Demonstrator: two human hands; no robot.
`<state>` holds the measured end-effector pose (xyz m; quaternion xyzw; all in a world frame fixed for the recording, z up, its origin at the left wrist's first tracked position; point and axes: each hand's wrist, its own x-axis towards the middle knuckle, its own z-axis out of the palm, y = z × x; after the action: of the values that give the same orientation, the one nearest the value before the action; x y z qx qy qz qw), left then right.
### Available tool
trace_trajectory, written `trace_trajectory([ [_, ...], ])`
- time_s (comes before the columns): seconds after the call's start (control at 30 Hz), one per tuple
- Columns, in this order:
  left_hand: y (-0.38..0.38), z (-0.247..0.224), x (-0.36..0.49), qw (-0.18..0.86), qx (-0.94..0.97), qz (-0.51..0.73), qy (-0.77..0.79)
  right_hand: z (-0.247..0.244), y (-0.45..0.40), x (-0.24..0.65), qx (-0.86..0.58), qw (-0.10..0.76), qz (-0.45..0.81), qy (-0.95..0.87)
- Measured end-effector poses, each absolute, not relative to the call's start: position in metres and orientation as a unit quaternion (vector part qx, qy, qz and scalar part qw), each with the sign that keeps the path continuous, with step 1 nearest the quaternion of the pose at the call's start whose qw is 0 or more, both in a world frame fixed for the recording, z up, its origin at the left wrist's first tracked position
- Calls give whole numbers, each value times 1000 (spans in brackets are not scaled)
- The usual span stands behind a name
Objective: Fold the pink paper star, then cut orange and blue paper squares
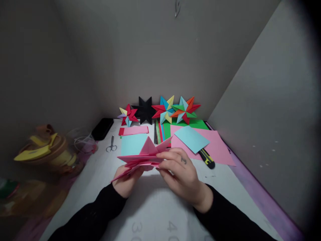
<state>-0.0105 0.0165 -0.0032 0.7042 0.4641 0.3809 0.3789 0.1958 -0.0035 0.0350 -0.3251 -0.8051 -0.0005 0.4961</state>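
Observation:
A folded pink paper piece (144, 158) with several points is held up above the table, tilted almost edge-on to the camera. My left hand (127, 182) grips it from below at the left; its fingers are largely hidden behind the paper. The fingers of my right hand (179, 172) pinch its right side, thumb underneath. Behind the pink piece lies a light blue sheet (130, 142), partly covered by it.
Several folded paper stars (145, 110) lean on the wall. Scissors (111, 144) and a black phone (103, 128) lie left. At right are a pink sheet (220, 150), a light blue piece (192, 139) and a yellow-black cutter (207, 159). A pot (47, 150) stands far left.

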Motion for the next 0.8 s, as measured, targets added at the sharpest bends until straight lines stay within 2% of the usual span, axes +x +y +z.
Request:
trace_trajectory([
  [0.27,18,-1,-8,335,718,396,463,31,-3,192,-301,506,69,-805],
  [0.57,9,0,0,392,654,447,468,27,-2,191,-354,524,186,-752],
  [0.7,12,-1,-1,383,687,423,451,23,-1,190,-355,561,291,-689],
  [0.8,13,-3,-3,370,702,422,439,21,1,188,-370,592,314,-644],
])
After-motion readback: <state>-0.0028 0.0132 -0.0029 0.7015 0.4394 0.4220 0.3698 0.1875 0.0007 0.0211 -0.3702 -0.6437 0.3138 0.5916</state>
